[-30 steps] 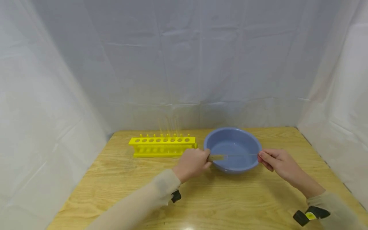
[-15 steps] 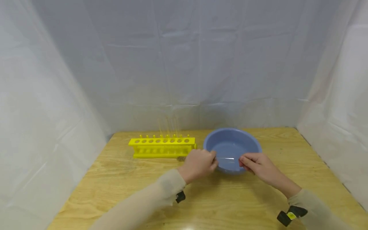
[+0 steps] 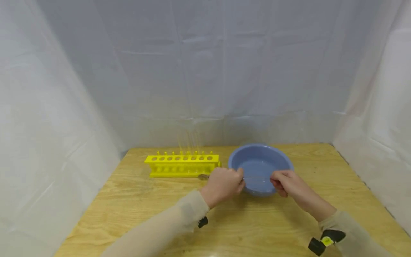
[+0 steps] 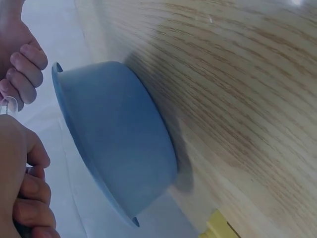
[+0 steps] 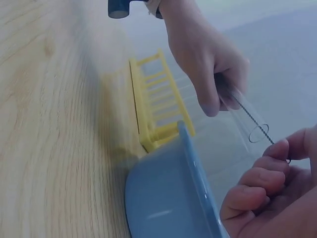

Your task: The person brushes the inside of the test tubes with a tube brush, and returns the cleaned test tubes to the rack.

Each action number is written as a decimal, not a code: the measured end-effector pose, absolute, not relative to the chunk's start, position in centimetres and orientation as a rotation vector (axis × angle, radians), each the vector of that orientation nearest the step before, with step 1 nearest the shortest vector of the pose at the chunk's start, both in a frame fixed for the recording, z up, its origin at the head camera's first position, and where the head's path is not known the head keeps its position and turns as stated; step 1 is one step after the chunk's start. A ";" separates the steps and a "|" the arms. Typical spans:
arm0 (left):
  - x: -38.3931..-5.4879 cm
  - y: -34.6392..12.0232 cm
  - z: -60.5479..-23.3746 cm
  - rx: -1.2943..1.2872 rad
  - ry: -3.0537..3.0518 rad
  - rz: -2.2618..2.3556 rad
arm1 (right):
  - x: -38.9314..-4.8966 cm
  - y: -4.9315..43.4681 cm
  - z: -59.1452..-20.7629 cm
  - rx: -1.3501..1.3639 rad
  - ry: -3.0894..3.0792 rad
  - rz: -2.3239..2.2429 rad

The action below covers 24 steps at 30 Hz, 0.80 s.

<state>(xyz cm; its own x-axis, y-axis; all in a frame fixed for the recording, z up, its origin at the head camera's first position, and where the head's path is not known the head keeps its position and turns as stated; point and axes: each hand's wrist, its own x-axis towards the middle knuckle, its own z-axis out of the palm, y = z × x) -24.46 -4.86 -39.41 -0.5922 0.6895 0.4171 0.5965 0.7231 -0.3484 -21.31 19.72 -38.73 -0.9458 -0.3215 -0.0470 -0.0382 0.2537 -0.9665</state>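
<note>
My left hand (image 3: 223,185) grips a clear test tube (image 5: 239,118), held roughly level above the near rim of the blue basin (image 3: 236,156). Inside the tube runs the twisted wire of a test tube brush (image 5: 253,119). In the right wrist view the tube's open mouth faces my right hand (image 3: 290,185), which pinches the wire's end. The brush's dark bristles (image 3: 203,177) show on the far side of my left hand in the head view. Curled fingers hide the tube's middle.
A yellow test tube rack (image 3: 183,175) stands left of the basin on the wooden table (image 3: 135,210). Several clear tubes (image 3: 188,141) rise faintly at its back. White sheeting (image 3: 205,78) encloses the table behind and at both sides.
My right hand has moved left toward my left hand, pushing the brush deeper into the tube. The bristles went from right of my left hand to its left side.
</note>
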 end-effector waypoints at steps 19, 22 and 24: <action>-24.7 -5.0 -39.7 -0.967 -2.270 0.268 | -21.3 19.7 -37.6 -0.201 2.425 -1.623; -24.8 -5.1 -40.0 -0.968 -2.261 0.255 | -21.3 19.7 -37.6 -0.229 2.477 -1.581; -24.8 -5.1 -40.1 -0.976 -2.252 0.246 | -21.3 19.7 -37.7 -0.268 2.504 -1.560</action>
<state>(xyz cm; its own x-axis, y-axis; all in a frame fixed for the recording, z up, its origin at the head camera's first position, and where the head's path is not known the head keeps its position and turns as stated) -24.83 -5.14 -40.13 -0.5018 0.7056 0.5004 0.5808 0.7035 -0.4095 -21.31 19.69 -37.66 -0.9678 -0.2454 -0.0558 -0.0581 0.4335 -0.8993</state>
